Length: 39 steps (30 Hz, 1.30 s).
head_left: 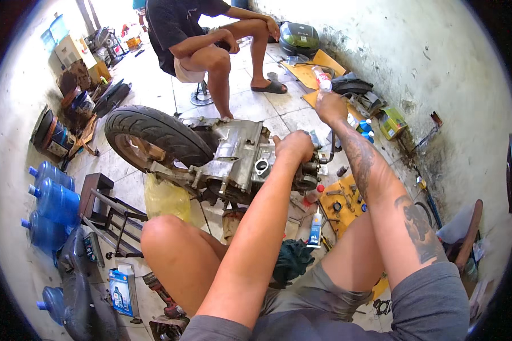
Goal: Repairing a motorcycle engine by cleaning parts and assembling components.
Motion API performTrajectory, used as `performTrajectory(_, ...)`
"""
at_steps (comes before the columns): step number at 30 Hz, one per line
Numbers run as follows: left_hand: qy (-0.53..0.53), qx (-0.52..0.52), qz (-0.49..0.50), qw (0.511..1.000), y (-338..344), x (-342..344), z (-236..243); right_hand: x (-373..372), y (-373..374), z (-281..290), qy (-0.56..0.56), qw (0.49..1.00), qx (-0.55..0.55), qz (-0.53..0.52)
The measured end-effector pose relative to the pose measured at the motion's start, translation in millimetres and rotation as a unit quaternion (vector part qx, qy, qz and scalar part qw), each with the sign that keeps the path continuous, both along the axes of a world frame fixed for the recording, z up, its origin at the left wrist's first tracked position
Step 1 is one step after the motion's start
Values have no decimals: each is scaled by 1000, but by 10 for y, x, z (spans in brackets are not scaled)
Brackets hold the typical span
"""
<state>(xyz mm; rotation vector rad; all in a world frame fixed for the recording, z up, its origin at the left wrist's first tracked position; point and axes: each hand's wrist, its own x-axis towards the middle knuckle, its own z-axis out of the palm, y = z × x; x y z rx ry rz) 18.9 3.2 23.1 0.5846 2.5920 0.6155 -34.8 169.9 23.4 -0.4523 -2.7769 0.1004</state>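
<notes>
A grey metal scooter engine (233,148) lies in front of me, with a black-tyred wheel (153,128) attached at its left. My left hand (294,146) is closed over the engine's right end, its fingers curled down and partly hidden behind the knuckles. My right hand (331,108) is in a fist, farther out and higher. Below that fist, a dark bent bar (332,146) like an L-shaped wrench runs down to the engine's right end. The fist appears closed on its upper end, though the wrist hides the grip. A white and red bottle (323,78) shows just beyond the fist.
A person (193,45) sits on a stool beyond the wheel. Tools and small parts lie on cardboard (344,199) at right, near a blue and white tube (315,228) and a dark cloth (293,258). Blue water jugs (57,199) and a small bench (111,210) stand left.
</notes>
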Motion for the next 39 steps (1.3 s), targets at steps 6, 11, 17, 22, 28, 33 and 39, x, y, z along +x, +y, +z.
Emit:
performTrajectory(6,-13,11,-7,1000,-6,-32,-17,-126,214,-123,-17,999,-2,36)
performTrajectory(11,-16,5,-29,999,-179,-85,5,-248,121,-190,-20,998,-25,49)
performTrajectory(17,18,36,-29,999,-26,-71,-116,-332,435,-260,-70,995,-68,9)
performTrajectory(22,45,48,7,998,-10,-9,-105,-136,590,-593,110,885,-452,-20)
performTrajectory(28,210,158,8,965,15,-20,-215,338,552,-247,63,715,-695,-43)
performTrajectory(33,187,175,4,967,-11,-30,-191,706,180,493,182,680,-709,45)
performTrajectory(39,167,212,-47,962,-34,-74,-225,532,-125,342,256,768,-581,86)
